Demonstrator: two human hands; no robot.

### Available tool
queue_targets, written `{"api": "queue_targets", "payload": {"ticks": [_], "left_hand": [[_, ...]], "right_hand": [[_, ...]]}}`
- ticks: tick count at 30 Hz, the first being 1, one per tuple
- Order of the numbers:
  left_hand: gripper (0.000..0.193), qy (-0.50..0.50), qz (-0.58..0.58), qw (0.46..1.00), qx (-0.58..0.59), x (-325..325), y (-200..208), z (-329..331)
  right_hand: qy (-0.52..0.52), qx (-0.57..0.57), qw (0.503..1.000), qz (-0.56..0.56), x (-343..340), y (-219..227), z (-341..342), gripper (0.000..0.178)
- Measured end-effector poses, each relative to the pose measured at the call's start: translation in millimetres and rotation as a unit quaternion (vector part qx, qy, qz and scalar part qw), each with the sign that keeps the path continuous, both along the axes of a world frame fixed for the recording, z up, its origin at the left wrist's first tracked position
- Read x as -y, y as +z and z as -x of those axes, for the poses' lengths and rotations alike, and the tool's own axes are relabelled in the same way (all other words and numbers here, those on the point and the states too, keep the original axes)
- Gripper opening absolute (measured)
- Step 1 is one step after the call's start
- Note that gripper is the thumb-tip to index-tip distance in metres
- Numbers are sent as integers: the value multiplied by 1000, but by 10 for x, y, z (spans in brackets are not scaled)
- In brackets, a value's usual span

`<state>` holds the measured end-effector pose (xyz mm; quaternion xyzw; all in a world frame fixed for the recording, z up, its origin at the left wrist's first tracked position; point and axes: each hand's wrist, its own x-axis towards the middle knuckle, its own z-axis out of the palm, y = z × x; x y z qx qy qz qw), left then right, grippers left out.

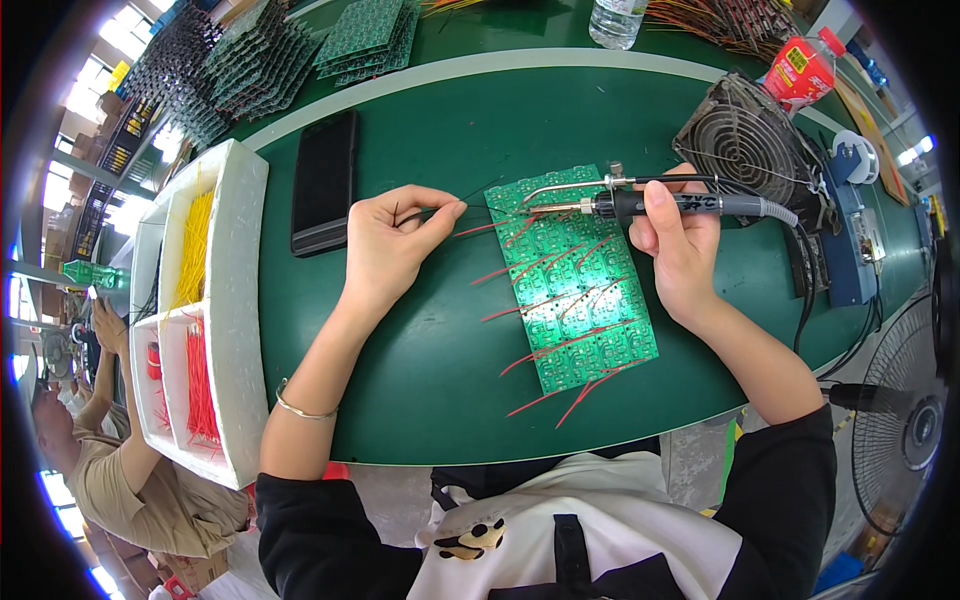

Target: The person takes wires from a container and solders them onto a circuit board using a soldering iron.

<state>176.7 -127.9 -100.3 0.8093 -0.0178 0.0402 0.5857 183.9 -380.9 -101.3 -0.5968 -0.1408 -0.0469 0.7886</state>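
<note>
A green circuit board panel (590,345) lies on the green table in front of me, with several red wires (492,274) sticking out from it, mostly toward the left. My right hand (682,250) is closed round the handle of a soldering iron (628,204), which has a thin metal feed tube (565,187) along its upper side. The iron's tip is at the panel's top left part; whether it touches is too small to tell. Left of the panel, my left hand (388,250) pinches thin black wires (424,213), and a strand reaches toward the iron's tip.
A white foam box (248,300) with yellow and red wires stands at left, near a black phone (325,180). Behind are board stacks (365,40) and a clear bottle (617,22). A dusty fan (740,140), red bottle (803,72) and blue device (852,225) stand right. Another person (130,470) sits left.
</note>
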Motion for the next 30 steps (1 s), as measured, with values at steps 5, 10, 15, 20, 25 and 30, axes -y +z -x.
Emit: {"api": "queue_targets", "payload": {"ticks": [5, 10, 15, 20, 25, 30], "left_hand": [[7, 2, 0, 1000, -1, -2, -2, 2], [7, 0, 1, 1000, 6, 1, -8, 3], [6, 0, -1, 1000, 8, 7, -7, 7], [6, -2, -3, 1000, 8, -1, -7, 1], [6, -1, -8, 1000, 10, -4, -10, -1], [6, -2, -11, 1000, 12, 3, 6, 1]], "right_hand": [[2, 5, 1000, 6, -14, 9, -2, 17], [4, 5, 1000, 6, -8, 7, 5, 17], [11, 5, 1000, 5, -16, 6, 1, 17], [9, 4, 1000, 7, -19, 3, -3, 17], [3, -5, 1000, 15, -28, 26, 3, 17], [1, -11, 1000, 12, -12, 16, -4, 16]]}}
